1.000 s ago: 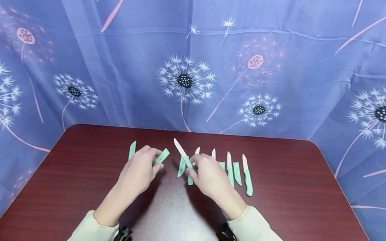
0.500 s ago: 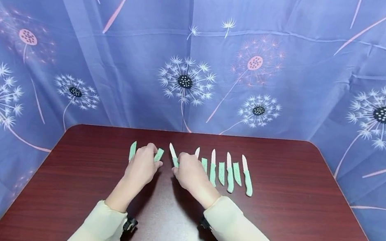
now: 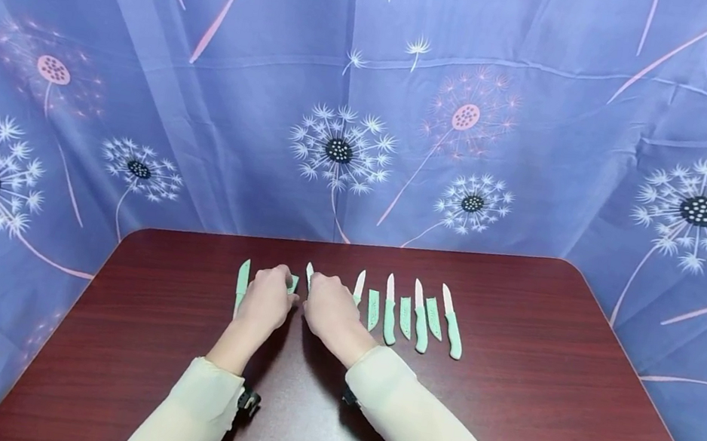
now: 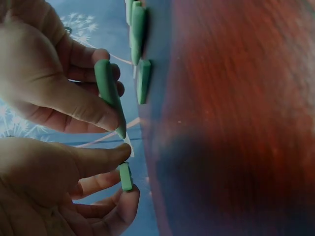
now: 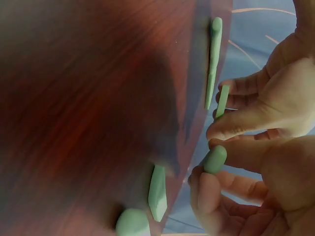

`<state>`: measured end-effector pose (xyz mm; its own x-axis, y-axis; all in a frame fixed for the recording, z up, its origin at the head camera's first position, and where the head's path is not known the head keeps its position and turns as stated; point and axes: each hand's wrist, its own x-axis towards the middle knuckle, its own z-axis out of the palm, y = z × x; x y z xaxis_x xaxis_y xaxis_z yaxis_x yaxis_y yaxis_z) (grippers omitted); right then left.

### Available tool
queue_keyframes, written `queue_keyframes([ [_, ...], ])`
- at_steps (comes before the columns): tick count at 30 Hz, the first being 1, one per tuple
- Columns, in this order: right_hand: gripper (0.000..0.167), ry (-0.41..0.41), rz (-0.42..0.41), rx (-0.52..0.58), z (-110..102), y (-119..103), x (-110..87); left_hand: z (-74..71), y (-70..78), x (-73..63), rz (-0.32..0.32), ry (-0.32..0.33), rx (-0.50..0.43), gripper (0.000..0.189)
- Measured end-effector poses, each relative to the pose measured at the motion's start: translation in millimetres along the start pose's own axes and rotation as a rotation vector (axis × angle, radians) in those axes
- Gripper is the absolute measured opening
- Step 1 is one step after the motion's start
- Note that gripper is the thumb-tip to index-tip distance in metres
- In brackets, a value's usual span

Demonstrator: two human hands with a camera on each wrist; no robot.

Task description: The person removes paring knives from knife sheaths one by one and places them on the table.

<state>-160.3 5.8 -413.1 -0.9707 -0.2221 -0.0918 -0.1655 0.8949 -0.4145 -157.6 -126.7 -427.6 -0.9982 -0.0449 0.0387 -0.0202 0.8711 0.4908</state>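
My left hand [image 3: 266, 297] pinches a light green knife sheath [image 4: 126, 177] between thumb and fingers; in the head view only its upper end shows past the knuckles. Close beside it, my right hand [image 3: 333, 313] grips a paring knife by its green handle [image 4: 109, 96]. The white blade [image 3: 309, 272] points away from me in the head view. In the left wrist view the blade's tip lies close to the sheath, partly behind my left thumb. A sheathed knife [image 3: 242, 280] lies on the table just left of my left hand.
Right of my hands, a row of bare-bladed green paring knives [image 3: 420, 322] lies on the dark red table [image 3: 526, 399], with loose green sheaths [image 3: 405, 316] between them. The nearest knife [image 3: 360, 282] is partly hidden by my right hand. A blue dandelion-print cloth [image 3: 238, 119] hangs behind.
My right hand has brought the knife leftward, close to my left hand, and its blade has turned more upright in the head view. The left hand's sheath has shifted slightly and shows less.
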Motion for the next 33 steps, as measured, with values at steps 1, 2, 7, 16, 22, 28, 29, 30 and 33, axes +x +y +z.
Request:
queue_keyframes([
  [1, 0.013, -0.005, 0.007, -0.003, 0.8, -1.5, 0.9, 1.0, -0.8, 1.0, -0.001, -0.001, 0.001, 0.025],
  [2, 0.012, -0.007, 0.012, -0.009, 1.8, -2.6, 2.2, 1.9, -1.4, 1.7, -0.004, -0.002, 0.001, 0.024],
  [7, 0.012, 0.014, 0.031, -0.048, 6.7, -6.4, 6.7, 5.9, -3.1, 4.6, -0.004, -0.017, -0.001, 0.020],
  [16, 0.015, 0.032, 0.006, -0.075, 14.0, -9.8, 12.9, 9.6, -5.2, 10.1, -0.024, -0.043, -0.001, 0.019],
  [22, 0.018, 0.032, -0.023, -0.079, 18.9, -13.9, 14.6, 10.8, -10.0, 12.3, -0.032, -0.032, 0.000, 0.018],
  [28, 0.012, 0.019, -0.029, -0.076, 23.3, -14.5, 12.7, 10.9, -11.6, 12.5, -0.034, -0.044, 0.004, 0.018],
  [29, 0.012, 0.017, -0.024, -0.073, 23.3, -14.7, 12.5, 10.8, -11.7, 12.4, -0.033, -0.045, 0.005, 0.018],
  [30, 0.011, 0.016, -0.021, -0.074, 23.3, -14.8, 12.4, 10.8, -11.6, 12.4, -0.034, -0.047, 0.005, 0.018],
  [33, 0.010, 0.006, 0.000, -0.061, 23.4, -14.4, 13.3, 10.5, -11.8, 12.0, -0.031, -0.049, 0.009, 0.018],
])
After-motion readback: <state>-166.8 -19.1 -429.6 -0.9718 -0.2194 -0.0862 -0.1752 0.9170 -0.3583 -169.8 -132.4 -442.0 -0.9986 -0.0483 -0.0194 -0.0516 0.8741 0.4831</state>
